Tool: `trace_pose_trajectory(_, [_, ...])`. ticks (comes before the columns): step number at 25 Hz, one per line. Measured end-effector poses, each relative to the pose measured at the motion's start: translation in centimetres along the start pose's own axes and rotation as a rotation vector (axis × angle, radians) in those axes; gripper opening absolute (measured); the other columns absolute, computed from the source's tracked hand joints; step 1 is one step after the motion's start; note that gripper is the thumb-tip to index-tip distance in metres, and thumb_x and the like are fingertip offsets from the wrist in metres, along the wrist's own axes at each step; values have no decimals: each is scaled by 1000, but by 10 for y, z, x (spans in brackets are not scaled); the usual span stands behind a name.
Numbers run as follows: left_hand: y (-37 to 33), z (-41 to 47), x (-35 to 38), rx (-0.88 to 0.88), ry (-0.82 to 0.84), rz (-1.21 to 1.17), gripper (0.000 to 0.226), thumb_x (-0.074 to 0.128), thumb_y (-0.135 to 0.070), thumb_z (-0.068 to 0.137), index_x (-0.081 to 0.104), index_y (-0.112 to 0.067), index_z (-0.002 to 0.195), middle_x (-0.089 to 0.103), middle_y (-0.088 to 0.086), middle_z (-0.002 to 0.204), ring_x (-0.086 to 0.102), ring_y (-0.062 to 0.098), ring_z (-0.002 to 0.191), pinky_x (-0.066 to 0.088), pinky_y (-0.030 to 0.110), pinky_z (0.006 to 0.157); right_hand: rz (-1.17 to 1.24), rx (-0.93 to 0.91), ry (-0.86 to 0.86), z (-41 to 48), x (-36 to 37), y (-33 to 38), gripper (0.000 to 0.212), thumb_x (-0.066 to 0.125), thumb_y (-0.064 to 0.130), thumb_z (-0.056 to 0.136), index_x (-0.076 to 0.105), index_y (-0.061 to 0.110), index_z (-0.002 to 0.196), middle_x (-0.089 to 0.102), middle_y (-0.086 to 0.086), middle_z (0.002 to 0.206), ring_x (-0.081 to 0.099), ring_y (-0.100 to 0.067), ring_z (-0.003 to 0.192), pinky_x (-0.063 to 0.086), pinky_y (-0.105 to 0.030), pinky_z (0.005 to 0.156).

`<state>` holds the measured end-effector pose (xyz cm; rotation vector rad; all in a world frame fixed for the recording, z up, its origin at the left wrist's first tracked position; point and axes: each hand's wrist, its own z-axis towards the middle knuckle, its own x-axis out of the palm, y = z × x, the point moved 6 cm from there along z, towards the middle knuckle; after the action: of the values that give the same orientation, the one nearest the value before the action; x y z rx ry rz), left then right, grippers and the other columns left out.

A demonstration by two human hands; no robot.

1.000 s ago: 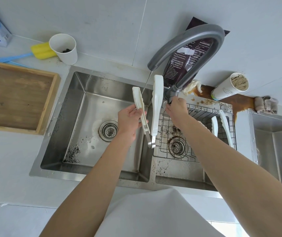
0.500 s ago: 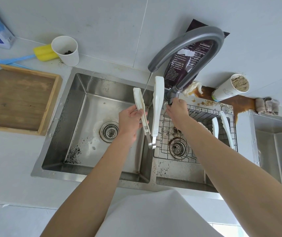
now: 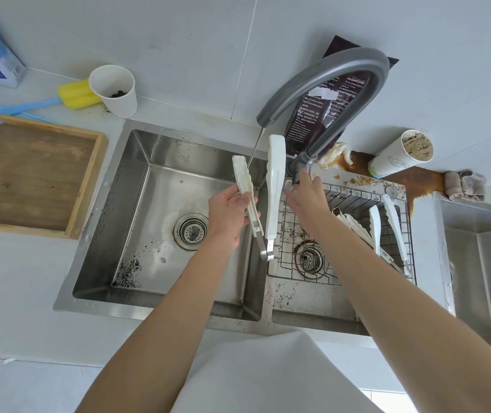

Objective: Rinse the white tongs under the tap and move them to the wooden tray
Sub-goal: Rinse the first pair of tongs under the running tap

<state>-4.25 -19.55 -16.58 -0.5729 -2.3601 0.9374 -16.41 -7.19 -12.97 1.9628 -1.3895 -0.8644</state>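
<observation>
My left hand (image 3: 227,217) grips one arm of the white tongs (image 3: 275,186), which stand spread open, tips up, over the left sink basin (image 3: 137,222). A thin stream of water runs from the grey curved tap (image 3: 327,84) onto the left arm's tip. My right hand (image 3: 305,196) reaches to the tap's base, fingers on the handle there. The wooden tray (image 3: 86,186) lies on the counter left of the sink, with nothing in it.
More white tongs (image 3: 387,231) lean in a wire rack (image 3: 342,263) in the right basin. Paper cups (image 3: 116,90) (image 3: 402,158), a yellow sponge brush (image 3: 71,95), a dark bag (image 3: 324,114) and a rag (image 3: 466,186) sit along the wall. Coffee grounds speckle both basins.
Little differs. The tongs and both hands stay in place under the running water; the view has shifted slightly.
</observation>
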Motion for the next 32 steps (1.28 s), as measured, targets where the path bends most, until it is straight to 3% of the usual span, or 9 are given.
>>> trace_pose_trajectory(3, [0, 4, 2, 22, -3, 14, 21, 57, -1, 95, 66, -7, 114, 73, 8, 95, 70, 18, 85, 59, 27, 60, -37, -136, 19, -31, 0, -10, 70, 46, 53, 95, 16, 30, 153, 53, -1, 132, 65, -11, 104, 52, -36, 91])
trace_pose_trajectory(5, [1, 7, 5, 26, -5, 18, 17, 57, -1, 95, 66, -8, 108, 73, 8, 93, 70, 21, 86, 57, 26, 59, -102, -205, 77, -56, 1, -22, 68, 49, 62, 89, 30, 29, 146, 60, 2, 123, 69, -3, 91, 55, -31, 82])
trace_pose_trajectory(8, [3, 9, 9, 33, -3, 38, 20, 58, -1, 94, 67, -2, 112, 74, 12, 97, 72, 23, 88, 57, 27, 60, -179, -205, 229, -80, 11, -42, 52, 55, 66, 85, 48, 29, 120, 66, -3, 99, 64, -10, 67, 58, -31, 66])
trace_pose_trajectory(13, [3, 5, 15, 73, 11, 71, 21, 58, -1, 93, 69, -3, 111, 75, 9, 95, 73, 18, 83, 57, 27, 60, -161, -199, 314, -89, 21, -46, 18, 58, 38, 98, 57, 24, 108, 67, 9, 88, 73, -18, 92, 62, -44, 76])
trace_pose_trajectory(17, [-1, 10, 20, 85, -14, 116, 20, 55, 0, 94, 65, -1, 112, 74, 5, 86, 73, 8, 68, 55, 21, 54, -216, -235, 274, -85, 20, -43, 18, 52, 35, 101, 56, 18, 107, 63, 4, 78, 63, -8, 66, 52, -30, 59])
trace_pose_trajectory(21, [-16, 23, 35, 133, -76, 247, 19, 43, -4, 98, 53, 0, 114, 63, 1, 78, 62, -6, 47, 44, 8, 41, -244, -183, 281, -88, 21, -54, 38, 50, 42, 101, 53, 4, 100, 58, -4, 70, 50, -8, 56, 42, -22, 55])
trace_pose_trajectory(26, [-44, 49, 56, 148, -62, 294, 21, 36, -21, 104, 51, -7, 108, 68, 7, 78, 57, 4, 40, 46, 20, 40, -153, -193, 285, -85, 15, -44, 31, 50, 42, 101, 47, 12, 93, 60, -7, 76, 53, -4, 56, 43, -18, 54])
trace_pose_trajectory(32, [-50, 43, 82, 219, -29, 251, 21, 35, -24, 105, 50, -12, 94, 57, -2, 65, 48, 6, 42, 39, 20, 40, -52, -311, 237, -73, 18, -10, 22, 51, 39, 100, 47, 21, 90, 53, 5, 67, 51, -3, 53, 40, -20, 48])
